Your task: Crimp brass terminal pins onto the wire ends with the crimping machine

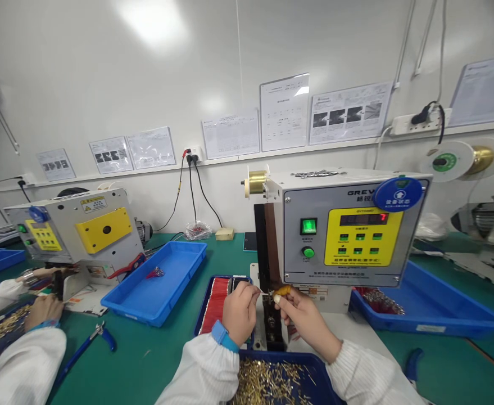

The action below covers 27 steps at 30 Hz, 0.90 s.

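Two hands at crimping machine, right pinching brass terminals

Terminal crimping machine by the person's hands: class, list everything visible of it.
The terminal crimping machine is a grey-and-white metal housing. Its yellow control panel shows a red digital readout, beside a lit green rocker switch and round green button. A brass reel hub projects from its left side, and a round blue tag overlaps its corner. The left hand and right hand reach its dark crimping head.

Left hand and right hand raised, close together, fingertips pinched, blue band on left wrist, white sleeves.
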Each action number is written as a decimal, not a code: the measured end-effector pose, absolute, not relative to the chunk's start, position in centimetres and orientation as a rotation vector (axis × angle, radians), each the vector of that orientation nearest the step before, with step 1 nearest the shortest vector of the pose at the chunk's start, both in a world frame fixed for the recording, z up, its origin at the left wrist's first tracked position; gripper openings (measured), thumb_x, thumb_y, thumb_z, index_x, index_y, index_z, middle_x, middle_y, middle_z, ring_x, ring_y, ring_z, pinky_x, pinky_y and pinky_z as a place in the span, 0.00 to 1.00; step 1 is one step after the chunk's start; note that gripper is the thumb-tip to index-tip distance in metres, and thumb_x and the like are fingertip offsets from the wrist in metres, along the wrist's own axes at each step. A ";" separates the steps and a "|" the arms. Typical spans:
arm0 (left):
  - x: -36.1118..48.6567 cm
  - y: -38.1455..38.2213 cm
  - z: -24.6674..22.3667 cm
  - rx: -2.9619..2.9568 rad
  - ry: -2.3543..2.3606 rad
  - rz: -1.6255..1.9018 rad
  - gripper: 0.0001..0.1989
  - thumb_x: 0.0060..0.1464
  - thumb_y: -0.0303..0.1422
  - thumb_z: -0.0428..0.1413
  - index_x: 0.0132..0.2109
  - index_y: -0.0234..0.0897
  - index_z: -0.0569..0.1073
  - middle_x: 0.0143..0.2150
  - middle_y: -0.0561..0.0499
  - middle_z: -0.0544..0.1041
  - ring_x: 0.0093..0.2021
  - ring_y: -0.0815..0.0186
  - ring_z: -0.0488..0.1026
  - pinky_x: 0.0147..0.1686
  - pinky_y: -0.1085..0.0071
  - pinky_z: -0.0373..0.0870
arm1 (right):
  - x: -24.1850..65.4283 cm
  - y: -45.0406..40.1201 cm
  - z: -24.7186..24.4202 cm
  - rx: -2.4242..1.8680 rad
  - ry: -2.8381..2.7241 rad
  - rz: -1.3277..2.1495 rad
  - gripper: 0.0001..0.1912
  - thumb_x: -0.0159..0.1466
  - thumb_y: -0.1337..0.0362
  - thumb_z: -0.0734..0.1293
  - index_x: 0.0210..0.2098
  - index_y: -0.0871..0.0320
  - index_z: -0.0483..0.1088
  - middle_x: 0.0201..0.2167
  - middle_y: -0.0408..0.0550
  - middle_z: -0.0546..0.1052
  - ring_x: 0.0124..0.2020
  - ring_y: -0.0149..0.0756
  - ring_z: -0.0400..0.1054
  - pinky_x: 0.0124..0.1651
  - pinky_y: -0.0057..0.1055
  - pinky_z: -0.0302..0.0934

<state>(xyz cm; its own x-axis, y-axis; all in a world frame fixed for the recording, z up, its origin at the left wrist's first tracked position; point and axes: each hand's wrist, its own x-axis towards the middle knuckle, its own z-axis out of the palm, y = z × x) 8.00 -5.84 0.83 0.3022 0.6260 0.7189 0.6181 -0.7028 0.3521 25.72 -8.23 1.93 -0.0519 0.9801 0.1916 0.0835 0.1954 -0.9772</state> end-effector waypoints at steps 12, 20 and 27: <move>8.0 -5.8 0.8 2.533 1.215 1.416 0.12 0.65 0.30 0.42 0.41 0.36 0.70 0.39 0.49 0.72 0.39 0.70 0.70 0.38 0.75 0.66 | 25.7 -8.2 1.7 -1.108 -1.386 1.056 0.23 0.54 0.42 0.65 0.26 0.57 0.64 0.18 0.41 0.67 0.18 0.34 0.61 0.23 0.29 0.56; 8.1 -5.9 1.0 2.545 1.229 1.424 0.12 0.65 0.30 0.42 0.40 0.36 0.70 0.38 0.49 0.72 0.38 0.70 0.70 0.37 0.75 0.67 | 25.7 -8.1 1.6 -1.096 -1.388 1.058 0.24 0.55 0.41 0.66 0.26 0.57 0.64 0.17 0.41 0.66 0.18 0.34 0.60 0.23 0.30 0.56; 8.1 -5.9 1.0 2.552 1.228 1.431 0.12 0.65 0.30 0.43 0.41 0.36 0.70 0.38 0.49 0.72 0.38 0.70 0.70 0.36 0.75 0.66 | 25.8 -8.1 1.6 -1.081 -1.392 1.062 0.24 0.55 0.41 0.66 0.26 0.57 0.64 0.18 0.41 0.67 0.18 0.34 0.60 0.24 0.30 0.57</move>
<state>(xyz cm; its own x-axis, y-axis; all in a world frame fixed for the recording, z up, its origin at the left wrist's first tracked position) 8.06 -5.93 0.99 0.2939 0.6085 0.7372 0.6368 -0.6998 0.3238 25.83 -8.10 1.60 -0.0630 0.9779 0.1993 0.0658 0.2034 -0.9769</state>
